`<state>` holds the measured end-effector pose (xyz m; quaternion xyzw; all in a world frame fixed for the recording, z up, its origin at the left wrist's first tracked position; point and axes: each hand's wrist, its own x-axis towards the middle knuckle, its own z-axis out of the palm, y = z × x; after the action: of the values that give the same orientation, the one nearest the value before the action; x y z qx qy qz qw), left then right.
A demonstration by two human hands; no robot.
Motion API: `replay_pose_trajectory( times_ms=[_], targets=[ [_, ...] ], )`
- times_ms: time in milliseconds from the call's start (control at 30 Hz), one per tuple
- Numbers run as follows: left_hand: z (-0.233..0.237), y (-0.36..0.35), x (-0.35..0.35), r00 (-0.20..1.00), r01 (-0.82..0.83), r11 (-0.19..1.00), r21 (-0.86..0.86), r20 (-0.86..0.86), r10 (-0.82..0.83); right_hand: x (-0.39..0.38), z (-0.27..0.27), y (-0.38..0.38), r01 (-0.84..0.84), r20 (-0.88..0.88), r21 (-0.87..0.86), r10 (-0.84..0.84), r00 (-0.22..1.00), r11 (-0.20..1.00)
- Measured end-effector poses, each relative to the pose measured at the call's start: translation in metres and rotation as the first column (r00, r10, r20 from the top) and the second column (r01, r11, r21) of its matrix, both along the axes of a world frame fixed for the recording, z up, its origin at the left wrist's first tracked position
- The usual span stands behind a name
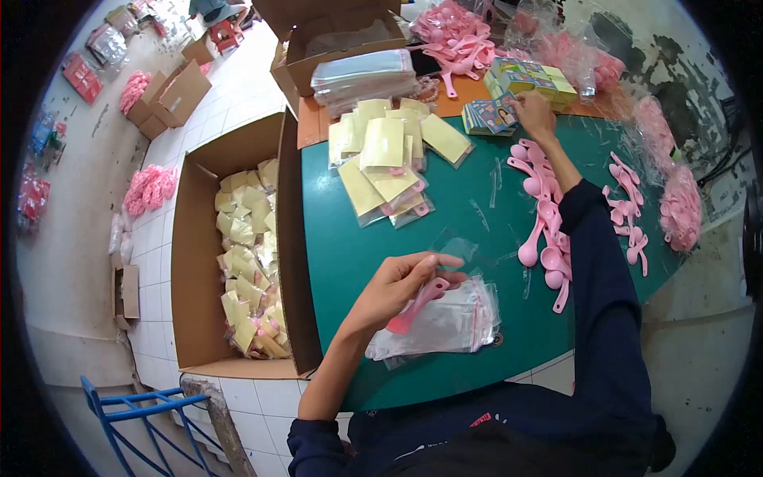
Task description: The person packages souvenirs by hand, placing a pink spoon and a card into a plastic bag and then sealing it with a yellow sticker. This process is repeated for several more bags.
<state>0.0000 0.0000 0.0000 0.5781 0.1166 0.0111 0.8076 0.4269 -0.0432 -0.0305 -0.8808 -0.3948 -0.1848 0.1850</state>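
Observation:
My left hand [407, 288] is closed over the near part of the table, pinching a clear plastic bag [457, 245]. A pink spoon [420, 306] shows beneath its fingers; whether the spoon lies inside the bag is hard to see. Under that hand lies a pile of clear plastic bags [469, 322]. Reaching to the far side, my right hand [536, 113] has its fingertips closed on the edge of a printed card [502, 115] at a fanned stack. To the right of the table's middle, pink spoons [548, 215] lie in a row.
Bagged yellow cards [383, 147] are heaped on the green table [342, 262]. A large carton [290, 318] at the left holds many more. Card stacks [528, 75], bundled clear bags [362, 71] and pink spoons [453, 44] line the back. A blue metal frame [143, 409] stands lower left.

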Motion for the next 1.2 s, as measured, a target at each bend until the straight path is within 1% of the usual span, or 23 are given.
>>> replay_pose_trajectory(
  times_ms=[67,100,133,200,267,300,367,467,567,600,700,733,833,867,933,967,1033,1067,1167,1200],
  targets=[
    [0.003,0.004,0.002,1.000,-0.009,0.998,0.062,-0.003,0.009,0.003,0.001,0.006,-0.092,-0.135,0.198,0.120,0.984,0.976],
    [0.001,-0.011,-0.004,1.000,-0.021,1.000,0.004,0.010,0.021,-0.023,0.021,-0.019,-0.159,-0.393,0.292,0.269,0.879,0.943],
    [0.000,-0.006,-0.005,0.999,-0.031,0.999,0.013,0.012,0.031,-0.060,0.043,-0.028,-0.167,-0.586,0.456,0.437,0.683,0.874],
    [-0.002,0.003,-0.005,0.999,-0.053,0.997,0.056,0.006,0.052,-0.137,0.075,-0.052,-0.274,-0.601,0.583,0.633,0.488,0.765],
    [-0.007,0.008,-0.001,0.999,-0.044,0.996,0.084,0.014,0.043,-0.189,0.097,-0.079,-0.277,-0.694,0.563,0.627,0.353,0.779],
    [-0.007,0.009,0.002,0.999,-0.036,0.995,0.098,0.017,0.035,-0.203,0.096,-0.088,-0.305,-0.699,0.581,0.655,0.289,0.755],
    [-0.004,0.009,0.006,1.000,-0.019,0.997,0.081,0.006,0.019,-0.223,0.102,-0.101,-0.383,-0.699,0.475,0.604,0.382,0.792],
    [-0.001,0.009,0.006,0.999,0.005,0.994,0.106,0.033,-0.008,-0.229,0.104,-0.108,-0.408,-0.712,0.405,0.562,0.421,0.818],
    [0.005,0.009,0.003,0.999,-0.003,0.993,0.119,0.043,-0.002,-0.219,0.097,-0.104,-0.199,-0.633,0.579,0.590,0.501,0.790],
    [0.004,0.009,0.001,0.999,-0.011,0.994,0.110,0.037,0.007,-0.214,0.097,-0.105,-0.175,-0.626,0.537,0.529,0.574,0.825],
    [0.003,0.010,0.004,0.999,-0.038,0.996,0.084,0.025,0.036,-0.213,0.080,-0.108,-0.170,-0.664,0.611,0.618,0.421,0.773],
    [0.002,0.010,0.005,0.999,-0.046,0.996,0.074,0.012,0.045,-0.219,0.075,-0.108,-0.169,-0.652,0.640,0.646,0.396,0.749],
    [-0.010,0.017,0.006,0.998,0.007,0.981,0.192,0.052,-0.017,-0.229,0.082,-0.107,-0.331,-0.725,0.469,0.571,0.386,0.819],
    [-0.009,0.017,0.006,0.999,-0.004,0.984,0.179,0.037,-0.003,-0.230,0.084,-0.106,-0.344,-0.714,0.463,0.574,0.401,0.817],
    [-0.005,0.013,0.005,0.999,-0.032,0.988,0.150,0.007,0.032,-0.233,0.081,-0.105,-0.253,-0.657,0.575,0.624,0.423,0.778],
    [-0.006,0.013,0.005,0.999,-0.036,0.989,0.142,0.021,0.033,-0.234,0.080,-0.104,-0.207,-0.628,0.628,0.645,0.435,0.750],
    [-0.009,0.013,0.006,0.998,-0.041,0.991,0.126,0.047,0.035,-0.233,0.082,-0.106,-0.268,-0.684,0.549,0.610,0.401,0.792],
    [-0.008,0.013,0.006,0.998,-0.049,0.989,0.141,0.034,0.045,-0.233,0.083,-0.107,-0.298,-0.710,0.509,0.589,0.386,0.808],
    [-0.012,0.011,0.006,0.998,-0.061,0.976,0.208,0.009,0.060,-0.237,0.085,-0.104,-0.404,-0.731,0.372,0.532,0.427,0.836],
    [-0.018,0.012,0.007,0.998,-0.057,0.968,0.244,0.008,0.057,-0.235,0.082,-0.103,-0.444,-0.720,0.378,0.559,0.411,0.813]
  ],
)
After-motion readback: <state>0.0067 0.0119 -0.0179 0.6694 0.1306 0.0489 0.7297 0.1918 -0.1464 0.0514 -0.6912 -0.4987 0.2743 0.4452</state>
